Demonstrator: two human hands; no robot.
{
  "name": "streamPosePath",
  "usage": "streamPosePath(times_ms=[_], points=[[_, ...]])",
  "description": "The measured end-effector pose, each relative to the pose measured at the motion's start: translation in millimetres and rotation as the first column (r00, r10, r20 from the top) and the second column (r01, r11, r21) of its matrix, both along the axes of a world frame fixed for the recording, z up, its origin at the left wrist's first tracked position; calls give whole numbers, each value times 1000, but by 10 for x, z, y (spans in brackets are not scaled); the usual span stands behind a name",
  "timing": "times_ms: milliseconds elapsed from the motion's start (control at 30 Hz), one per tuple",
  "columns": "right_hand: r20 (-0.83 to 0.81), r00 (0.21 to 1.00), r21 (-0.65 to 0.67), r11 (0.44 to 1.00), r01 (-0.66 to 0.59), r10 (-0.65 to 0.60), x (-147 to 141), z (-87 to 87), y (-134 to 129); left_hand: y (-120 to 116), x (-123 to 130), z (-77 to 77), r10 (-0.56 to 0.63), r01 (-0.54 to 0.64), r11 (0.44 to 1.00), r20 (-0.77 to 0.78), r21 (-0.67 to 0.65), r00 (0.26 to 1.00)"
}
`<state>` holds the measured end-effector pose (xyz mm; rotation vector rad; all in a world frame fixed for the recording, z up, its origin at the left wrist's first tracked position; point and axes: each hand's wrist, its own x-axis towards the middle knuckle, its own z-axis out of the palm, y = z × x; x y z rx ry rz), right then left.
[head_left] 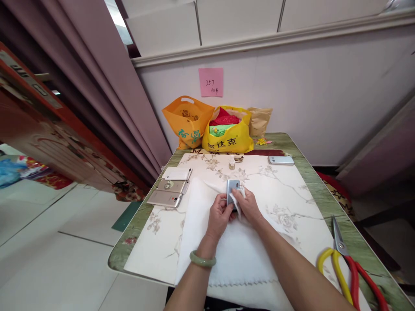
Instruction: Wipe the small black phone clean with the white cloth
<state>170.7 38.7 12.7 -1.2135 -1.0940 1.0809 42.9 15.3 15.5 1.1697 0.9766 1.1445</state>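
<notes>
A silver-blue smartphone (230,188) is held up over the table, its back with the camera facing me. My left hand (220,212) grips its lower left edge between thumb and fingers. Closed on a small white cloth (237,203), my right hand (249,204) presses it against the phone's right side. Under both hands a larger white cloth (207,246) with a scalloped edge is spread out. Several more phones, one being a gold phone (164,198), lie in an overlapping row to the left.
Scissors (340,246) with yellow and red handles lie at the right. A silver phone (281,160) and a small bottle (231,163) are farther back. An orange bag (188,125), a yellow bag (228,140) and a tan pouch (259,122) stand against the wall.
</notes>
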Motion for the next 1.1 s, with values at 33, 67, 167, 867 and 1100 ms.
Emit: streamPosePath(times_ms=[33,67,167,867,1100], points=[[5,1000,1,1000,21,-21,-4,-12,6,1,-5,0,-7,7,1000,-20,-6,1000],[7,999,-3,999,45,-45,-6,-24,12,3,-10,-2,-15,14,1000,-46,-12,999],[3,996,-15,996,91,-91,-4,-49,31,11,-19,-11,-48,46,999,-104,-18,993],[231,968,96,988,-121,96,-18,-19,-9,47,11,-3,249,-247,968,92,-35,964],[-115,988,-40,994,100,-104,-3,-45,19,-9,1,16,87,-89,995,-35,-54,996]])
